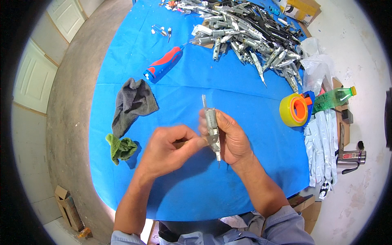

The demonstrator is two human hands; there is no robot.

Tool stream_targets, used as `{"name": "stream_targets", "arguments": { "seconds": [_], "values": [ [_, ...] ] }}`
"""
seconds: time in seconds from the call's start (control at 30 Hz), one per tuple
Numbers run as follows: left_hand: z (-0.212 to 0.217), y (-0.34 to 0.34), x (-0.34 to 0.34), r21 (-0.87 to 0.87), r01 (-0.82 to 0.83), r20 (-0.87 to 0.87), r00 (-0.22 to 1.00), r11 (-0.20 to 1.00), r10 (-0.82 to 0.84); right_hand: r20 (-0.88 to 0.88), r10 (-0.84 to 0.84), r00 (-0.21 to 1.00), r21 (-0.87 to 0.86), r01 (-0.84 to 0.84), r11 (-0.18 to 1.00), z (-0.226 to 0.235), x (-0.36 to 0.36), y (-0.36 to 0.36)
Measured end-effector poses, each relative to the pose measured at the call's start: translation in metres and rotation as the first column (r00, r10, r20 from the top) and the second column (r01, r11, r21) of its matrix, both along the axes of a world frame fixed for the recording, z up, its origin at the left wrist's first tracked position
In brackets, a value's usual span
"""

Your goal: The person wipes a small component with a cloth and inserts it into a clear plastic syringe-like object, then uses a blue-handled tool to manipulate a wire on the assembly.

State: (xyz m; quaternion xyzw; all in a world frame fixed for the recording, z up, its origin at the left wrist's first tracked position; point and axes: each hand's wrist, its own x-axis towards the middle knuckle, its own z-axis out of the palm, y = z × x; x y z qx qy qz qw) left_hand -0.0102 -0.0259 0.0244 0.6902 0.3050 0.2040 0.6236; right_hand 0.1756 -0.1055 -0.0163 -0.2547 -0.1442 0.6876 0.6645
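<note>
A slim motor unit (211,118), with a grey metal cylinder, a thin shaft at its far end and a white near end, stands nearly upright over the table. My right hand (234,136) is closed around it, thumb along its right side. From the left, my left hand (169,149) reaches in with thumb and forefinger pinched on a small flat metal piece (212,139) against the unit's lower part. Slight blur covers the left hand; whether that piece is attached to the unit I cannot tell.
A blue cloth (183,102) covers the table. Left lie a grey rag (132,107), a green rag (121,148) and a red-and-blue electric screwdriver (164,63). Similar units form a heap (249,36) at the back. Right are yellow tape (293,111) and a green bottle (332,99).
</note>
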Motion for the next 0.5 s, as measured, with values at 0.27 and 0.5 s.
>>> {"name": "stream_targets", "arguments": {
  "seconds": [0.27,0.5],
  "values": [
    [0.0002,0.0000,0.0006,0.014,-0.013,-0.002,1.000,1.000,0.013,-0.009,-0.008,1.000,0.002,0.008,1.000,-0.0011,0.0000,0.0002],
    [-0.0029,-0.0009,0.0012,0.033,-0.048,0.021,0.999,0.998,0.048,-0.001,-0.017,1.000,-0.007,0.017,1.000,0.0016,-0.0011,0.0000]
  ]
}}
